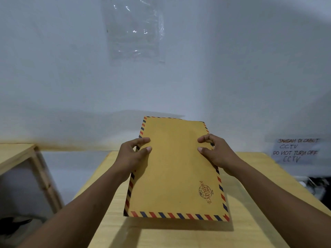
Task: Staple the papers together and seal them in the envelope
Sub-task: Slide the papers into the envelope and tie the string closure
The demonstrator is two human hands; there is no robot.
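Observation:
A brown envelope (175, 169) with a red-and-blue striped border and a printed globe logo is held up above the wooden table (250, 221), its plain face toward me. My left hand (130, 156) grips its left edge, thumb and fingertips on the front. On the opposite edge my right hand (216, 153) holds it the same way. No papers or stapler are visible; whether anything is inside the envelope cannot be told.
A white wall stands close behind the table, with a clear plastic sheet (134, 29) stuck to it. A handwritten paper sign (297, 151) is on the wall at right. A wooden shelf unit (35, 169) stands to the left.

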